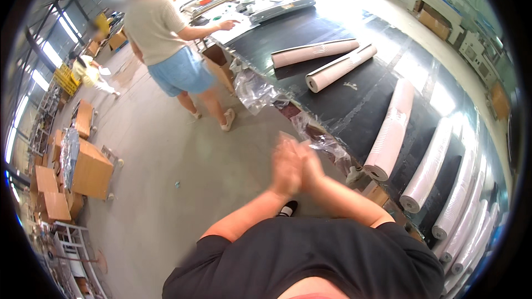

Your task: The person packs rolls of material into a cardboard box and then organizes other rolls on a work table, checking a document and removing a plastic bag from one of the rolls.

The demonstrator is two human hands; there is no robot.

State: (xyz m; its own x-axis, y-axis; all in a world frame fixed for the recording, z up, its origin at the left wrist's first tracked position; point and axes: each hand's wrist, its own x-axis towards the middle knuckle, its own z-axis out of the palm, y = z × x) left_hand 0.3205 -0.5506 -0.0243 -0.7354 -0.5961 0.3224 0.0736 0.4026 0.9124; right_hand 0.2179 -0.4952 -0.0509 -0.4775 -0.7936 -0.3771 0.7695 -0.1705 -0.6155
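Both hands are raised in front of me, beside the near edge of the dark table (327,99). My left hand (286,169) and my right hand (310,167) are pressed together palm to palm. The fingers look stretched out, though motion blurs them, and I see nothing held. Nearest to my hands is clear crumpled plastic film (321,141) hanging along the table edge. To the right lies a pale pink rolled mat (392,127) in clear wrap. Farther off, two more rolls, one pink (316,52) and one partly unwound (341,67), lie at an angle to each other.
Several wrapped rolls (426,166) lie side by side toward the right. At the table's far left, a co-worker (158,33) reaches over it. Tape rolls (205,0) lie beyond. Cardboard boxes (91,169) stand on the floor at left. Another person (86,72) walks farther back.
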